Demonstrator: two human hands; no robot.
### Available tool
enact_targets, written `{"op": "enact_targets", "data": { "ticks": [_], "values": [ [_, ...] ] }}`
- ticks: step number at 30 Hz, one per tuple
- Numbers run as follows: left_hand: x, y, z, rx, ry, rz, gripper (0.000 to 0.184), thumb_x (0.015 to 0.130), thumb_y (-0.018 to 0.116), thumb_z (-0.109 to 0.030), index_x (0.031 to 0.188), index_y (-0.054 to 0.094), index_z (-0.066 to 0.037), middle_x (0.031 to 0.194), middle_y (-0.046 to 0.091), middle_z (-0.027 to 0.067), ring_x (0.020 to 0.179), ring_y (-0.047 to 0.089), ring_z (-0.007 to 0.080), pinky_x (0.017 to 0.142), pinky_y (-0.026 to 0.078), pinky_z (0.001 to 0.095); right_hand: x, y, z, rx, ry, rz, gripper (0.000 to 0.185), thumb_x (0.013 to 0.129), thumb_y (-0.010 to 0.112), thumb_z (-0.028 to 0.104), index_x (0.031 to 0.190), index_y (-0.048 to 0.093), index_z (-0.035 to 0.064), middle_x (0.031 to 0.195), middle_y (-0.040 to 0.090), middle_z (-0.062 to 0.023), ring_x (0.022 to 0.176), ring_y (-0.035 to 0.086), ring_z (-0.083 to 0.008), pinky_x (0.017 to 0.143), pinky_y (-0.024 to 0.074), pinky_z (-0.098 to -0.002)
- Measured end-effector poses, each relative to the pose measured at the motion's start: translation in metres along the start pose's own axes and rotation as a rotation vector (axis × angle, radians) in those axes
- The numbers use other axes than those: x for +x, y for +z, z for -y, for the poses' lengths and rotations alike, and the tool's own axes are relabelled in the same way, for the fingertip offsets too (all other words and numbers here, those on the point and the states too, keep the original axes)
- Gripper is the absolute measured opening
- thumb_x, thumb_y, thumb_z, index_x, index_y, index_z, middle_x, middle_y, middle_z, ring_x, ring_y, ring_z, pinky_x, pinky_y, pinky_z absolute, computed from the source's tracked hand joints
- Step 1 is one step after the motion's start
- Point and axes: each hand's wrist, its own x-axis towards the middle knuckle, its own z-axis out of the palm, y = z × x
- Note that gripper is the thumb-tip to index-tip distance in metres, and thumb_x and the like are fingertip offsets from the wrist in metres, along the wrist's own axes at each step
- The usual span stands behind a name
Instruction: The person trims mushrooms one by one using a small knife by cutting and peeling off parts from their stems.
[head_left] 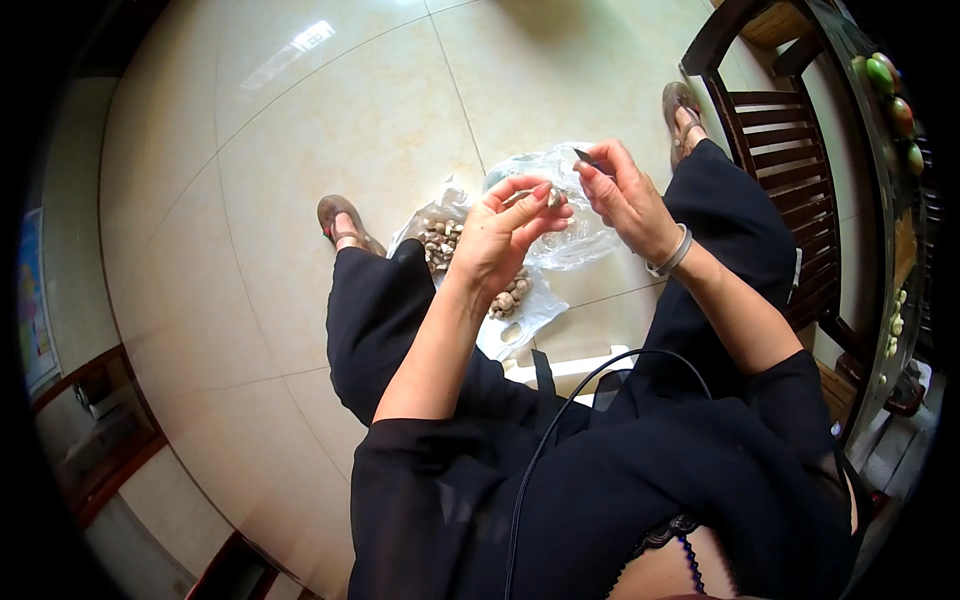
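Observation:
Between the thumb and fingers of my left hand is a small pale-brown mushroom. My right hand, with a light band at the wrist, is closed around a small knife; only its dark pointed end shows. The two hands are close together but apart. Below my left hand, brown mushrooms lie in a heap on a white plastic bag, partly hidden by my forearm. A clear plastic bag spreads open on the floor beneath both hands; its contents are hard to make out.
Glossy tiles cover the floor around my feet. To the right stands a dark wooden slatted chair beside a table with several red-green fruits. A black cable loops across my lap, and a white stool edge shows between my legs.

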Motion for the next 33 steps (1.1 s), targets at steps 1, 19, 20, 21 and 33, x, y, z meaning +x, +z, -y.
{"op": "enact_targets", "data": {
  "ticks": [1,19,20,21,33],
  "values": [
    [0.001,-0.002,0.001,0.0,0.002,-0.002,0.026,0.079,0.057,-0.008,0.102,0.049,0.002,0.089,0.058,0.0128,0.08,0.059,0.0218,0.074,0.049,0.0285,-0.001,-0.001,0.001,-0.025,-0.016,0.039,0.022,0.088,0.047,0.021,0.094,0.046,-0.0007,0.079,0.057,-0.0122,0.073,0.056,-0.0182,0.064,0.0431,-0.0267],
    [-0.004,0.009,-0.003,0.344,0.145,0.005,0.017,0.082,0.057,-0.019,0.085,0.058,-0.001,0.066,0.052,-0.0015,0.054,0.043,0.0048,0.049,0.033,0.0181,0.0,0.001,0.001,-0.429,-0.269,0.264,0.034,0.082,0.052,0.036,0.084,0.045,0.0019,0.071,0.052,-0.0147,0.063,0.054,-0.0313,0.054,0.0417,-0.0348],
    [-0.004,0.01,-0.003,0.39,0.161,0.021,0.017,0.084,0.055,-0.019,0.086,0.057,-0.002,0.065,0.05,-0.0029,0.054,0.041,0.0036,0.048,0.031,0.0173,0.0,0.0,0.002,-0.458,-0.281,0.279,0.036,0.082,0.051,0.037,0.083,0.045,0.0018,0.07,0.052,-0.0151,0.063,0.053,-0.0317,0.054,0.0417,-0.0355],
    [-0.004,0.011,-0.003,0.437,0.178,0.037,0.017,0.085,0.053,-0.019,0.087,0.056,-0.002,0.065,0.047,-0.0043,0.054,0.038,0.0024,0.048,0.029,0.0165,0.0,0.0,0.002,-0.487,-0.293,0.294,0.037,0.082,0.05,0.039,0.082,0.045,0.0017,0.07,0.052,-0.0155,0.063,0.053,-0.0321,0.054,0.0416,-0.0361],
    [-0.004,0.014,-0.006,0.683,0.232,0.041,0.017,0.086,0.052,-0.018,0.083,0.056,-0.002,0.069,0.05,-0.0037,0.062,0.041,0.0019,0.054,0.032,0.016,0.0,0.0,-0.001,-0.541,-0.306,0.305,0.029,0.08,0.057,0.029,0.081,0.049,0.0013,0.065,0.052,-0.0153,0.058,0.053,-0.0306,0.052,0.0413,-0.0334]
  ]
}}
